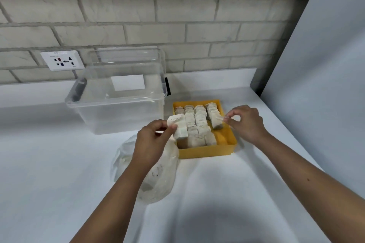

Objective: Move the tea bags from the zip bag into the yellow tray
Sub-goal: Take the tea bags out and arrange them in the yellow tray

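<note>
The yellow tray (207, 152) sits on the white counter, holding several rows of pale tea bags (199, 124). My left hand (152, 142) pinches a stack of tea bags (179, 127) over the tray's left edge. My right hand (246, 122) pinches a thin clear wrapper (224, 118) beside the rightmost row of tea bags (214, 118). The clear zip bag (158, 175) lies on the counter below my left hand and still holds tea bags; my left forearm crosses it.
A large clear plastic box (118, 96) stands left of the tray, against the brick wall. A wall socket (62, 60) is behind it. A grey panel (316, 65) rises at the right, close to the tray.
</note>
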Demonstrator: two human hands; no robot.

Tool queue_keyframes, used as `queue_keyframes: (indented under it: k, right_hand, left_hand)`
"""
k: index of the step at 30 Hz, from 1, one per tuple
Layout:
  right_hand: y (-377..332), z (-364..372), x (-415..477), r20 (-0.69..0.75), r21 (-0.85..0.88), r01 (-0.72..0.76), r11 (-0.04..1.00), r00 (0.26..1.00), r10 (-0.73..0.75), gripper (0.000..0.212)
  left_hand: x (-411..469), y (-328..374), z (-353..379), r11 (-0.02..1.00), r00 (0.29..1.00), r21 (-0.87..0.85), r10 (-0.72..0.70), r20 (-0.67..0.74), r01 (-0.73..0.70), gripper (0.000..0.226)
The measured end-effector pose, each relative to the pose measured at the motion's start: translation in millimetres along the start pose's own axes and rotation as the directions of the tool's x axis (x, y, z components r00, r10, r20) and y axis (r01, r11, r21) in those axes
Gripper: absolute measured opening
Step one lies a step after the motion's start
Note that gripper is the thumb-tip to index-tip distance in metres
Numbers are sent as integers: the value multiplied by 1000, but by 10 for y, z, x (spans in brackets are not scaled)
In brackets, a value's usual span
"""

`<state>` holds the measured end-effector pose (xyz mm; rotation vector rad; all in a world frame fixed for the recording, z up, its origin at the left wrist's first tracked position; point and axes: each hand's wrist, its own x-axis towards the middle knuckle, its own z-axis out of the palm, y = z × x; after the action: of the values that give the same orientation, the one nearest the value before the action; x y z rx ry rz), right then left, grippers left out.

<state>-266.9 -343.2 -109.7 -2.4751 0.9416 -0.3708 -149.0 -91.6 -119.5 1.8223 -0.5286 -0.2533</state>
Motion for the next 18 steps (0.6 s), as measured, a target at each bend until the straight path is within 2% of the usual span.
queue_keyframes:
  k: [3,7,12,18]
  right_hand:
    - [155,102,127,138,-158,-33,987,989,55,8]
    - [194,247,283,248,-201,-1,980,967,52,19]
    - [167,366,418,143,-278,67,958,989,-28,17]
    - [142,485,486,-5,-430,122,895,990,-138,23]
  left_hand:
    - [48,-1,134,1000,1000,25,2,17,-2,15]
    - [137,13,270,999,999,34,-6,37,5,16]
    - [227,-10,346,999,999,13,-37,38,37,13]
    - [284,-108,415,995,996,80,-61,67,55,12]
